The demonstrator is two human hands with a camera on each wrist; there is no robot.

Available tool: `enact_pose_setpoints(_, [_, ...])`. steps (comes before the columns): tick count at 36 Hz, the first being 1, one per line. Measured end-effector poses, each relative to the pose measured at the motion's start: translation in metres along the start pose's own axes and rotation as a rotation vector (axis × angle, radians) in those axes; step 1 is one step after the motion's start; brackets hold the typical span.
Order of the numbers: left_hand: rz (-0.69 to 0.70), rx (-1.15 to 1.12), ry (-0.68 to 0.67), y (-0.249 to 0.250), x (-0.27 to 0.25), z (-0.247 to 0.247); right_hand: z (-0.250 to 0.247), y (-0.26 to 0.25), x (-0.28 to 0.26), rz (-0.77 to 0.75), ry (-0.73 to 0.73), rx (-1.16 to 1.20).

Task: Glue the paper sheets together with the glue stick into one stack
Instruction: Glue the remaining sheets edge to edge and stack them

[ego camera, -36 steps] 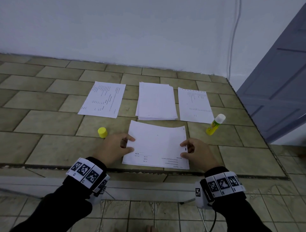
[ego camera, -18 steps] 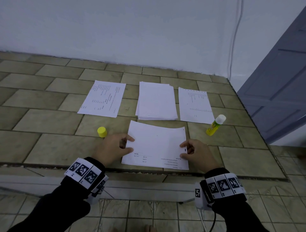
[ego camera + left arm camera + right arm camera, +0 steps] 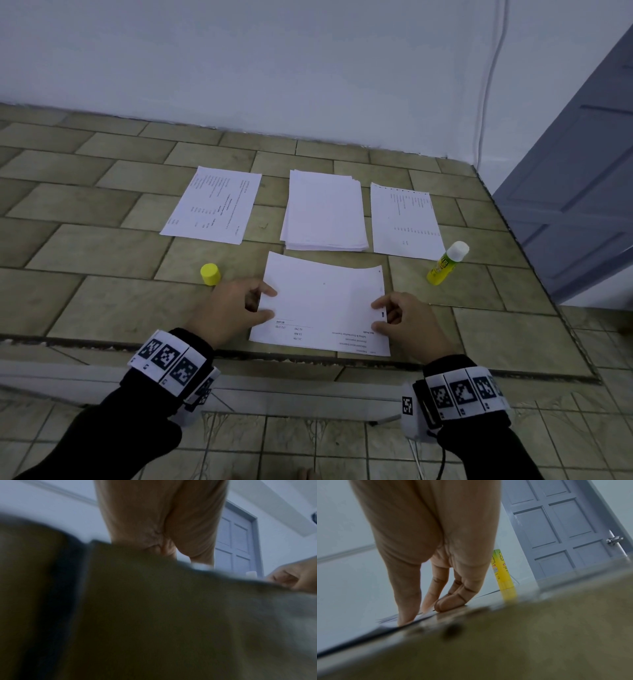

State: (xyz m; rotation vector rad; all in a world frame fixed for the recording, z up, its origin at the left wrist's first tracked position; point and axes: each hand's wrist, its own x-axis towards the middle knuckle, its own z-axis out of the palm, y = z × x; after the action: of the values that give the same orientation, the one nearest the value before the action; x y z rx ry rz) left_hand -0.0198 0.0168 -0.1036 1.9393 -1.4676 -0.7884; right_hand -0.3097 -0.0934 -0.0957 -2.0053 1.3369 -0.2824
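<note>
Currently my left hand (image 3: 236,308) pinches the left edge of the sheet (image 3: 325,301) lying at the tiled counter's front edge; my right hand (image 3: 407,322) pinches its right edge. Thin, limp paper: hold both edges, or it sags and creases. Right of it stands the uncapped glue stick (image 3: 445,263).

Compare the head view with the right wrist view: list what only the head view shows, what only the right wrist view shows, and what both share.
Only the head view: the left hand, the yellow cap, the middle stack, and the two printed sheets at the far left and far right.
Only the right wrist view: the door knob and the fingertips pressing down at the paper's edge.
Both: the right hand, the near sheet under it, the uncapped glue stick, the grey door and the tiled surface.
</note>
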Motion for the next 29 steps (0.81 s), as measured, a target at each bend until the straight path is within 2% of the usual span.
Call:
enact_pose_setpoints(10, [0.036,0.445,-0.021,0.006,0.001,0.001,0.000,-0.009,-0.001,-0.009,-0.029,-0.120])
enact_pose_setpoints(15, [0.087,0.452,0.014,0.009,0.000,0.015,-0.001,-0.014,-0.002,0.005,-0.027,-0.264])
enact_pose_setpoints(20, [0.106,0.628,0.108,0.007,0.007,0.032,-0.005,-0.022,-0.005,0.010,-0.020,-0.400])
enact_pose_setpoints(25, [0.138,0.652,0.103,-0.005,0.013,0.042,-0.005,-0.026,-0.007,-0.019,-0.020,-0.449])
enact_pose_setpoints(29, [0.140,0.675,0.113,-0.010,0.013,0.046,0.008,-0.037,-0.009,-0.080,0.016,-0.692])
